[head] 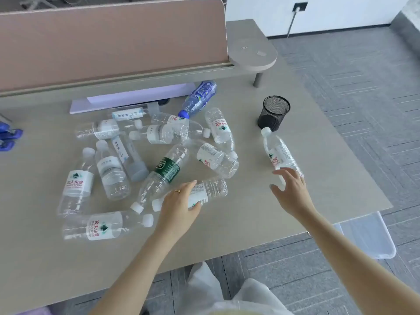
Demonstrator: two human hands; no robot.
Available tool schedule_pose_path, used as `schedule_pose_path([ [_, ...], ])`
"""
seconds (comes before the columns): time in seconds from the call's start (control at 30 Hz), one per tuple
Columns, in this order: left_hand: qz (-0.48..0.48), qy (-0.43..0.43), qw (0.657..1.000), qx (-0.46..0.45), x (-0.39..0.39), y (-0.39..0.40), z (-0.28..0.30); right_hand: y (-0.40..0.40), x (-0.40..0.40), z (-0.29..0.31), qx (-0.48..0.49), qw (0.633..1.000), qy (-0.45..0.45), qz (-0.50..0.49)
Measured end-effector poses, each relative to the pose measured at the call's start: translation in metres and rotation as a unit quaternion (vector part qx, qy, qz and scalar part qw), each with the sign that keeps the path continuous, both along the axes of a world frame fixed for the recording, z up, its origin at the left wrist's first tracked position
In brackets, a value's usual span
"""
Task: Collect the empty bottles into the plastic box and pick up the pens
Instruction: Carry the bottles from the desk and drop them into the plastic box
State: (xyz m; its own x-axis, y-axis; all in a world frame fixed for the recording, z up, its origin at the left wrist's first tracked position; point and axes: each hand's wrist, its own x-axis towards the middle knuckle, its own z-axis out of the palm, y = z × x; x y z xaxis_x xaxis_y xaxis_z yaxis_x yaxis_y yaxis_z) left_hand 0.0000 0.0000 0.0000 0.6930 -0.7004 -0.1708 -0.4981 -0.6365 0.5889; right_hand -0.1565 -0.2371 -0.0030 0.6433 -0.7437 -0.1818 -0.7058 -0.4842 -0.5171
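Bottles (pixel 145 155) lie scattered on the table (pixel 250 212). Left hand (pixel 179 205) grips one bottle (pixel 204 192); right hand (pixel 291 192), fingers spread, reaches another (pixel 278 153), likely for boxing.

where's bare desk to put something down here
Free: the near desk edge below the bottles, and the strip between the mesh cup and the right edge. Crowded: the bottle pile at the centre, under the divider.

Bright, even daylight fills the scene, with only soft, faint shadows under the bottles (pixel 159 144) on the table (pixel 306 178). Wide-angle distortion bends lines near the edges. Slight motion blur softens the near left bottles.
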Motion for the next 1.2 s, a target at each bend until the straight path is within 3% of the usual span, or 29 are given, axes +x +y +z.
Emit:
schedule_pose_path([
  [0.17,-0.045,-0.019,0.999,0.007,0.008,-0.012,-0.009,-0.027,0.026,-0.008,-0.035,0.994,0.039,-0.097],
  [0.43,-0.005,-0.025,1.000,0.009,0.001,-0.019,-0.011,-0.070,0.063,-0.024,-0.060,0.990,0.086,-0.098],
  [0.7,0.039,-0.052,0.996,0.054,-0.014,-0.001,-0.015,-0.083,0.063,-0.043,0.036,0.989,0.110,-0.094],
  [0.9,0.049,-0.048,0.996,0.063,-0.016,-0.003,-0.005,-0.070,0.050,-0.047,0.047,0.990,0.097,-0.092],
  [1.2,-0.084,-0.134,0.955,0.249,0.020,-0.049,-0.022,-0.042,0.020,-0.049,0.080,0.986,0.089,-0.120],
])
